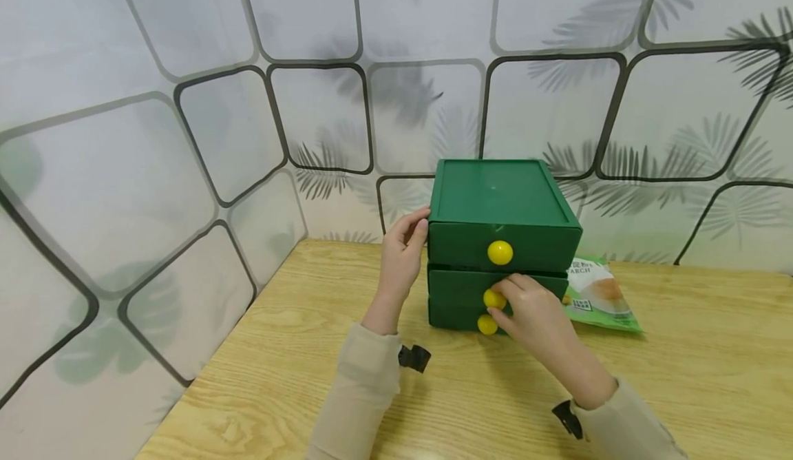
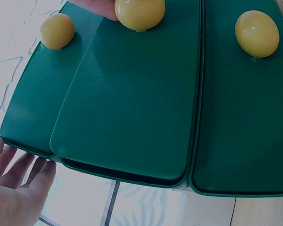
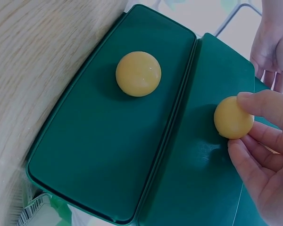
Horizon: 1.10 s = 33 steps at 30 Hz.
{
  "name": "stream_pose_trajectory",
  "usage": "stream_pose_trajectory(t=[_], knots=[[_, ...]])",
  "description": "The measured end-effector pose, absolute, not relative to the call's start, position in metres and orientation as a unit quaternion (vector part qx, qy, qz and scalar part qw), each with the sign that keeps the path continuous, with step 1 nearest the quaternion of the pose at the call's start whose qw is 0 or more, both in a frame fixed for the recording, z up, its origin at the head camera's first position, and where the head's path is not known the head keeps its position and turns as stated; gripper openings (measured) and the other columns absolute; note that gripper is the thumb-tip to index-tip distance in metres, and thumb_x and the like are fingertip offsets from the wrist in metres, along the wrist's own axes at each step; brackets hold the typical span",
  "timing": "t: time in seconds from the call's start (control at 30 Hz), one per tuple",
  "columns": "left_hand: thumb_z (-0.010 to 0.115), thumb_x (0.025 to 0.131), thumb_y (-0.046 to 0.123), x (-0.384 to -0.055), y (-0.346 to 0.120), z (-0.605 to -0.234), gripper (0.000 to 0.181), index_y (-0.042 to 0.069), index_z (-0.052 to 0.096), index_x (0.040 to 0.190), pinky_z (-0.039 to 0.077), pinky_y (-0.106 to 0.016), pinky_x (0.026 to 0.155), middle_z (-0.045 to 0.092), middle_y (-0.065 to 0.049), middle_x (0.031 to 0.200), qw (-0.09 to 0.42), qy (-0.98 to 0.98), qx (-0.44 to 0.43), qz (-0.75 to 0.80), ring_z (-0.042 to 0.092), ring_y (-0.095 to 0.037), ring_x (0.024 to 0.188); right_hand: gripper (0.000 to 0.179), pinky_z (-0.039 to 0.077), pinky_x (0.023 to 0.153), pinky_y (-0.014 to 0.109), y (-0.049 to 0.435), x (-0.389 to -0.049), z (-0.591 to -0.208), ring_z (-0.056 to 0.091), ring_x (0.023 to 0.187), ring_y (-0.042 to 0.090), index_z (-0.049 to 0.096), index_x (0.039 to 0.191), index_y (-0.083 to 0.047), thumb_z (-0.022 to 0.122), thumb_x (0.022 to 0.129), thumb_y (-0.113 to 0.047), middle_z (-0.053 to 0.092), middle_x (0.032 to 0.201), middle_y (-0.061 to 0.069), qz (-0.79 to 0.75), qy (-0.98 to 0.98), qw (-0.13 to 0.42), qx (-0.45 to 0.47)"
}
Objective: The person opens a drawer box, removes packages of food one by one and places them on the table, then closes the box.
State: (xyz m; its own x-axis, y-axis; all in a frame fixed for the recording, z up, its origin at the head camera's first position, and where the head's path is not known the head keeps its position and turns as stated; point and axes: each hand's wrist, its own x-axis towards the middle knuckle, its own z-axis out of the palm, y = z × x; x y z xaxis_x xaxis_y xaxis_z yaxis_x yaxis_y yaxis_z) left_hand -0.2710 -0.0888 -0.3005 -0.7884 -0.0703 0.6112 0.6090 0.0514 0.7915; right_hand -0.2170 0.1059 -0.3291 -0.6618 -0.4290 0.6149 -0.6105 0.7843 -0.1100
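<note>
A green three-drawer box (image 1: 503, 191) with round yellow knobs stands on the table. Its middle drawer (image 2: 127, 103) juts out a little past the drawers on either side. My right hand (image 1: 537, 312) pinches the middle knob (image 3: 233, 117) between thumb and fingers. Against the left side of the box, near the top drawer (image 1: 458, 246), rests my left hand (image 1: 401, 253), its fingers fairly straight. The top knob (image 1: 500, 253) and the bottom knob (image 3: 138, 74) are untouched. What lies inside the drawers is hidden.
A green and white starch packet (image 1: 604, 298) lies at the right of the box, partly behind it. Patterned wall covering (image 1: 427, 116) rises close behind and along the left. The wooden table (image 1: 279, 377) extends to both sides and in front.
</note>
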Motion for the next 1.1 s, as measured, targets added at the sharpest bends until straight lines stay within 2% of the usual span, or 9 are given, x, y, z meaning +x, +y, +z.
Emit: stream_pose_trajectory(t=[0.23,0.47,0.77,0.93,1.1], knots=[[0.048,0.092,0.013,-0.27,-0.089,-0.299,0.029,-0.003,0.056,0.115,0.044,-0.031,0.084,0.054,-0.012,0.118,0.254,-0.677,-0.2,-0.661,0.052,-0.02,0.104,0.023,0.049,0.059,0.031,0.107,-0.216,-0.33,0.054,0.07,0.019,0.062,0.078,-0.003,0.079,0.064,-0.009,0.056,0.077,0.006,0.15,-0.893,0.3,0.299],[0.047,0.092,0.007,-0.268,-0.089,-0.296,0.027,-0.006,0.055,0.115,0.045,-0.033,0.084,0.053,-0.017,0.118,0.248,-0.676,-0.196,-0.666,0.051,-0.026,0.105,0.023,0.05,0.059,0.029,0.108,-0.213,-0.329,0.056,0.07,0.019,0.063,0.078,-0.002,0.079,0.063,-0.008,0.058,0.077,0.006,0.149,-0.887,0.307,0.312],[0.045,0.092,0.003,-0.249,-0.085,-0.278,0.027,-0.012,0.053,0.113,0.045,-0.032,0.084,0.052,-0.021,0.117,0.252,-0.689,-0.19,-0.653,0.051,-0.028,0.104,0.023,0.05,0.059,0.028,0.108,-0.206,-0.327,0.056,0.07,0.018,0.063,0.077,-0.002,0.079,0.062,-0.008,0.059,0.078,0.006,0.138,-0.886,0.306,0.32],[0.045,0.092,0.003,-0.249,-0.086,-0.278,0.026,-0.011,0.053,0.113,0.045,-0.032,0.084,0.052,-0.021,0.118,0.249,-0.687,-0.189,-0.656,0.051,-0.028,0.105,0.024,0.05,0.058,0.027,0.108,-0.201,-0.326,0.056,0.069,0.017,0.063,0.076,-0.003,0.08,0.061,-0.01,0.059,0.077,0.005,0.126,-0.884,0.311,0.326],[0.046,0.092,0.004,-0.263,-0.088,-0.29,0.027,-0.009,0.054,0.114,0.045,-0.033,0.084,0.052,-0.019,0.118,0.248,-0.679,-0.194,-0.663,0.051,-0.027,0.105,0.026,0.05,0.057,0.027,0.109,-0.196,-0.325,0.056,0.068,0.017,0.063,0.076,-0.002,0.081,0.059,-0.008,0.059,0.077,0.006,0.128,-0.874,0.321,0.341]])
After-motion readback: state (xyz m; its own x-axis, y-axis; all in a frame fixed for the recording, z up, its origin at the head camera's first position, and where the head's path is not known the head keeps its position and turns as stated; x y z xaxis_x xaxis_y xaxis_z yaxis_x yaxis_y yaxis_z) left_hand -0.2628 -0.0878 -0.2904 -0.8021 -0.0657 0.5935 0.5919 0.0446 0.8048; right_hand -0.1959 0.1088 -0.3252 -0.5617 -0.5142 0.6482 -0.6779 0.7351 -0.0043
